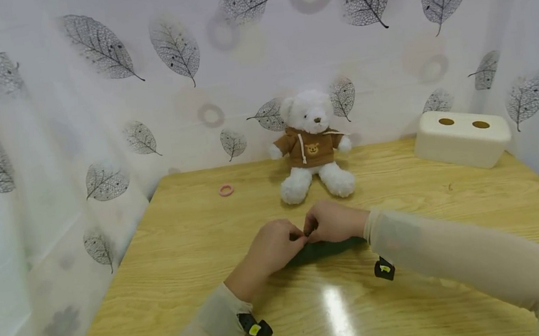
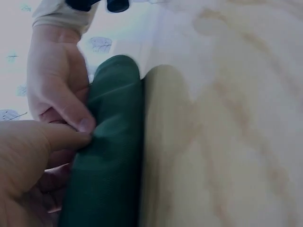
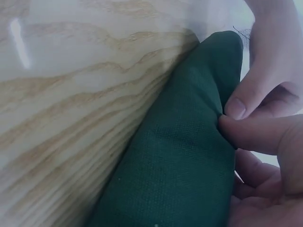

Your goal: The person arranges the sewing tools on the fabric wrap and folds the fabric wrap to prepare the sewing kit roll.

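Observation:
A dark green fabric case (image 1: 324, 250), long and soft with rounded ends, lies on the wooden table in front of the bear. In the head view it is mostly covered by the hands. My left hand (image 1: 275, 248) pinches its far long edge, thumb against fingers. Right beside it, my right hand (image 1: 336, 221) pinches the same edge, the fingertips of both hands almost touching. Both wrist views show creases in the green case (image 2: 111, 142) by the thumbs. Whatever lies between the fingertips is hidden, so its exact kind cannot be told.
Behind the hands sits a white teddy bear (image 1: 314, 146) in a brown hoodie. A pink ring (image 1: 226, 190) lies at the back left. At the back right stands a cream box (image 1: 463, 138) with two oval holes. A leaf-print curtain (image 1: 182, 106) surrounds the table (image 1: 173, 290).

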`<state>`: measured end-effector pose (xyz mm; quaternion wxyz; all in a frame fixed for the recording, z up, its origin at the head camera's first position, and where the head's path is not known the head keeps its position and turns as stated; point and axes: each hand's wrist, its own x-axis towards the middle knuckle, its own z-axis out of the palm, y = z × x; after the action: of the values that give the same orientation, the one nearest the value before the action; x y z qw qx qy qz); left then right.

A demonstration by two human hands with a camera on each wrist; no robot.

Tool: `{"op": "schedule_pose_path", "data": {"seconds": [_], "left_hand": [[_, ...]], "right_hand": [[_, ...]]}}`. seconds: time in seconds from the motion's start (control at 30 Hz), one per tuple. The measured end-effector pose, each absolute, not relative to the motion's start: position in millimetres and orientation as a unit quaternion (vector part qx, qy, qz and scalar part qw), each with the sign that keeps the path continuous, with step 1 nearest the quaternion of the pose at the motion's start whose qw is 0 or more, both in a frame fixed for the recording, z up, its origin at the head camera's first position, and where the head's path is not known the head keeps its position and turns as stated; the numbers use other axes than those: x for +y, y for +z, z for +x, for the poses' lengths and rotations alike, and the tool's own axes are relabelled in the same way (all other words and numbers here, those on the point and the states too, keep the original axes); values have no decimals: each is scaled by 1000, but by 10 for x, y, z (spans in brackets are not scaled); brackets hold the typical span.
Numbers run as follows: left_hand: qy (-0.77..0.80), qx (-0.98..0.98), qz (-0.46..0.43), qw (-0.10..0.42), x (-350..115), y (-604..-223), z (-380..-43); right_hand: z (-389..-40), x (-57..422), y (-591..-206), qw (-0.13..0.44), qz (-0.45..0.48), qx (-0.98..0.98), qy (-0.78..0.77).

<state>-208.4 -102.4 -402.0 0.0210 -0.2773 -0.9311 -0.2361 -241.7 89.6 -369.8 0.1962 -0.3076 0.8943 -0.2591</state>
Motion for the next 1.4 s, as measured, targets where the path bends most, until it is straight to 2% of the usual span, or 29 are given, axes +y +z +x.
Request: {"op": "schedule_pose_path", "data": {"seconds": [0.13,0.43,0.77,1.03,1.27,1.4], "left_hand": [[-226,-938,-262,-3,-1029,-3999,-2089],[-191,-943,-267,46,-988,-3986,-2024],[-241,-939,-243,-35,-1029,-3905,-2044],[-246,-933,-259,-36,-1040,-3888,-2038],[-251,-931,-262,-43,-1040,-3873,-2031],[-236,-932,-273,-29,-1045,-3866,-2022]], "right_hand": [[-2384,872,-3708,178,-322,896,-248],[-2323,887,-3750,160,-329,897,-249],[-2272,881,-3772,138,-321,896,-274],[-2246,819,-3811,154,-320,900,-252],[-2194,837,-3867,114,-324,899,-272],[-2173,823,-3852,104,-339,897,-265]]}}
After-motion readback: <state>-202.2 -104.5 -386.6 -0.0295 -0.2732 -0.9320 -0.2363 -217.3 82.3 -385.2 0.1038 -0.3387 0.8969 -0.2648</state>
